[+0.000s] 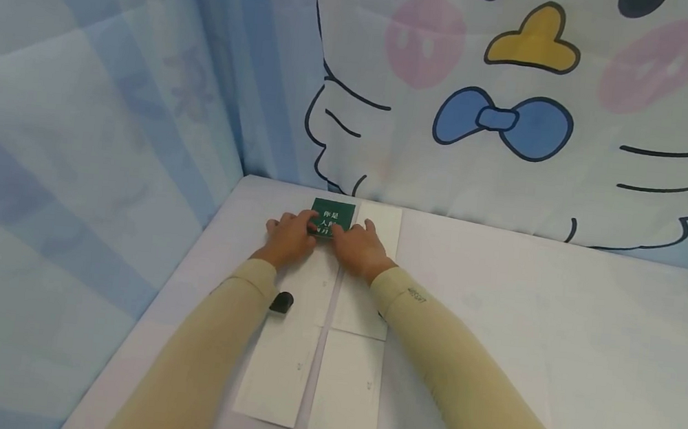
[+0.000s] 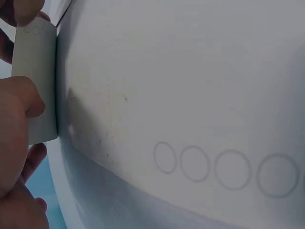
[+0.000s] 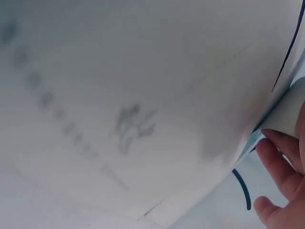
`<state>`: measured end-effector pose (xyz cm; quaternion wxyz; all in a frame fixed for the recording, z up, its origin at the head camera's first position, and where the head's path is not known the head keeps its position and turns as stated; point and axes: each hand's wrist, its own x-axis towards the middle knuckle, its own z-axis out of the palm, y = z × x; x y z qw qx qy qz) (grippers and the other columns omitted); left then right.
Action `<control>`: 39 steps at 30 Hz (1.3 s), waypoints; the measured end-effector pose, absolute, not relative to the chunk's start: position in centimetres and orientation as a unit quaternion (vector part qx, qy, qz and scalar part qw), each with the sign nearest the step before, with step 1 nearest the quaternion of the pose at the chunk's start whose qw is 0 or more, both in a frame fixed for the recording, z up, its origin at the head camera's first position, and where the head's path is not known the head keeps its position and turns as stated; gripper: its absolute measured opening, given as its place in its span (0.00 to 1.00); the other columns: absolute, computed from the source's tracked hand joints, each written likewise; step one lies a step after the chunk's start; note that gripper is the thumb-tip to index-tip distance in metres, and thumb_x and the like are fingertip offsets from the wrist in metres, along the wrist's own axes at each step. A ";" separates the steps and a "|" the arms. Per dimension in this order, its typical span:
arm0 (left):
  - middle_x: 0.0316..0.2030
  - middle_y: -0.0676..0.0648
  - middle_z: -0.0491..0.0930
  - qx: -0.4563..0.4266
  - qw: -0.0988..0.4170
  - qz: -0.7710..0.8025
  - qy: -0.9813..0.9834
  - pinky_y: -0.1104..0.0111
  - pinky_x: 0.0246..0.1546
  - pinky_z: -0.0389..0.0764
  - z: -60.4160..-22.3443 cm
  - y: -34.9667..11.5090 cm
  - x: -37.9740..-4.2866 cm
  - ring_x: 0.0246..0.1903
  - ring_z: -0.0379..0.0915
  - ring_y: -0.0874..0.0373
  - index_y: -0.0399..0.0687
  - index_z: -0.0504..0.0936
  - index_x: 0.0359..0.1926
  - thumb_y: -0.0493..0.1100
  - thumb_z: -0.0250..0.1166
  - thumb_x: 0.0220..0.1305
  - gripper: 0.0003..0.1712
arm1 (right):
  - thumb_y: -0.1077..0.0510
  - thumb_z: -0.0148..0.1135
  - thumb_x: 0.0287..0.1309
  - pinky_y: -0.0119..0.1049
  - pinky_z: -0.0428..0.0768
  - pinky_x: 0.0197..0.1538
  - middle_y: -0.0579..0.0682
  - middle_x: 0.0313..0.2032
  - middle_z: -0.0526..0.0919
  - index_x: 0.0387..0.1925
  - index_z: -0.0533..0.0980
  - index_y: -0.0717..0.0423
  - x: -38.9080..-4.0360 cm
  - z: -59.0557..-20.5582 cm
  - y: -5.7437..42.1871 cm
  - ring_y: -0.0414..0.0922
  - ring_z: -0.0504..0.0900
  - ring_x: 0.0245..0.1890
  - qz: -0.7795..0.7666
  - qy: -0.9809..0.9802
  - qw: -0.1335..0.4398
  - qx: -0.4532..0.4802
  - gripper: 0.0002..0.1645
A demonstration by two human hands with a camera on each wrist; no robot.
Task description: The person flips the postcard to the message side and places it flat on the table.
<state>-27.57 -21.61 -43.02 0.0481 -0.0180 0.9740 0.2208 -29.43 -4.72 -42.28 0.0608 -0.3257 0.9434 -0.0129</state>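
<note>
A dark green postcard (image 1: 338, 210) with white characters is between my two hands at the far end of the table. My left hand (image 1: 290, 238) pinches its left side, thumb over the green face. At the lower right edge, my right hand (image 1: 362, 249) grips it too. The left wrist view shows the postcard's pale back (image 2: 40, 62), raised at an angle, with small circles along one end. In the right wrist view my right hand (image 3: 283, 186) is at the edge of the frame, touching the pale card. Fingers hide parts of the card's edges.
Pale postcards lie face down in two columns, including a near-left one (image 1: 279, 374), a near-right one (image 1: 349, 388) and a far-right one (image 1: 388, 220). A patterned curtain (image 1: 509, 182) hangs behind the white table (image 1: 544, 330), another at left. A black wrist device (image 1: 281, 302) shows by the left sleeve.
</note>
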 end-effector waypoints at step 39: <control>0.57 0.48 0.81 -0.053 0.073 0.327 0.941 0.45 0.65 0.46 -42.6 -24.0 -26.6 0.68 0.59 0.42 0.48 0.63 0.73 0.31 0.57 0.65 0.35 | 0.62 0.51 0.71 0.49 0.72 0.63 0.60 0.56 0.80 0.68 0.68 0.60 -29.6 -42.9 -4.6 0.55 0.76 0.56 -0.258 0.942 0.063 -0.206 0.25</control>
